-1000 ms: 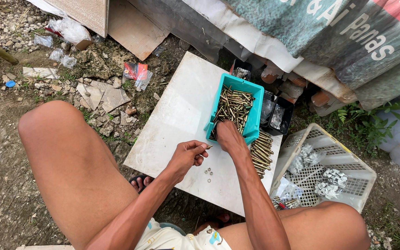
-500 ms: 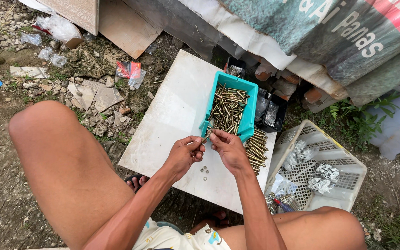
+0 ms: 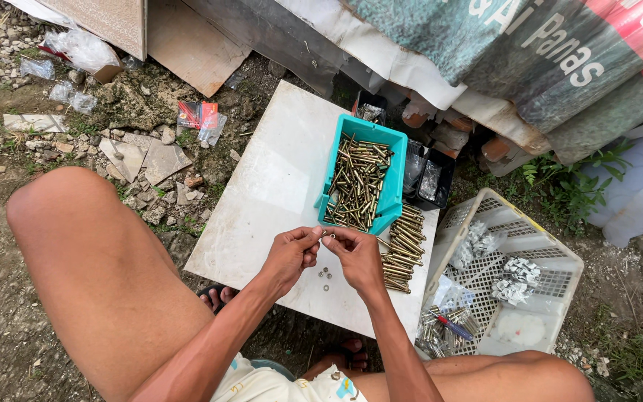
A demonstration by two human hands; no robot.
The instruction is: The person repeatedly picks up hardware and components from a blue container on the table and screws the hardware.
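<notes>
Your left hand (image 3: 289, 257) and right hand (image 3: 357, 253) meet fingertip to fingertip over the white board (image 3: 262, 186), just short of the teal bin (image 3: 392, 197) of brass bolts. Both hands are pinched shut on 1 small bolt (image 3: 329, 235) between them, its long axis running roughly hand to hand. Neither hand is nearer. A few loose washers (image 3: 325, 277) lie on the board just below your hands, on the near side from the bin.

Tray (image 3: 392, 195) of bolts (image 3: 357, 182) set far on board (image 3: 262, 193); loose bolts (image 3: 403, 246) right of tray; basket (image 3: 552, 257) further right.
</notes>
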